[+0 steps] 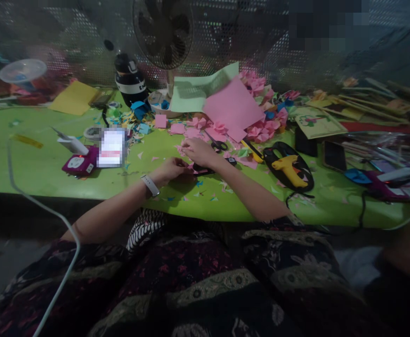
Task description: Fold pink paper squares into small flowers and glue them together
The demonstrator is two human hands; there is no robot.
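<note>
My left hand (pixel 172 171), with a white band on its wrist, has its fingers closed on a small piece of pink paper (pixel 192 169) just above the green table. My right hand (pixel 200 152) crosses in front of it, palm down, its fingertips pinched at another pink paper piece (pixel 181 150). Under the right hand lies a dark object (pixel 205 171), mostly hidden, its kind unclear. Just beyond that hand are black-handled scissors (pixel 219 146). A yellow-and-black cutter (pixel 254 151) lies to the right.
Pink paper flowers (pixel 261 126) and a large pink sheet (pixel 233 107) lie behind my hands. A yellow glue gun (pixel 289 169) rests on a black pad at right. A bottle (pixel 130 82), fan (pixel 163 32), lit phone (pixel 111 147) and purple power strip (pixel 80 161) stand around. Paper scraps litter the table.
</note>
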